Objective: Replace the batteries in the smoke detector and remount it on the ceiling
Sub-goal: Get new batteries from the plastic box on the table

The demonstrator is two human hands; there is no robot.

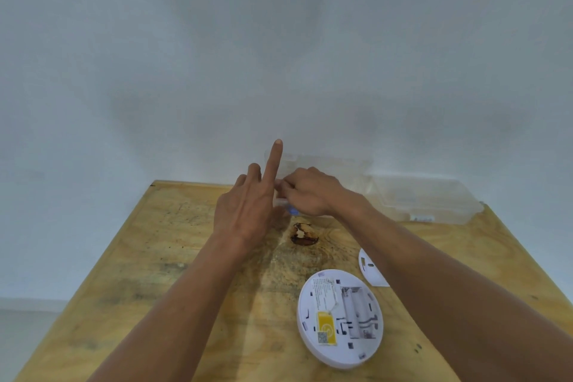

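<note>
**Battery bay empty, hands busy at the far box**

Standing by the plywood table, I see the person's left hand reaching toward the far edge, index finger pointing straight up and the other fingers loosely spread; it grips nothing that I can see. Just to its right, the right hand is curled, fingertips pinched on something small and pale at the near rim of a clear plastic box standing against the wall. What it pinches is too blurred to name. A second clear container sits further right along the wall.

Nearer the person, between the forearms, a dark knot marks the wood. Right of that, the smoke detector lies face down on the table, its back showing a yellow label and an open battery compartment that looks empty. Just beyond it, partly hidden by the right forearm, lies a white mounting plate.

By my reckoning, the detector is down and the old batteries out. Fetching new ones, loading them and remounting on the ceiling are yet to come.
</note>
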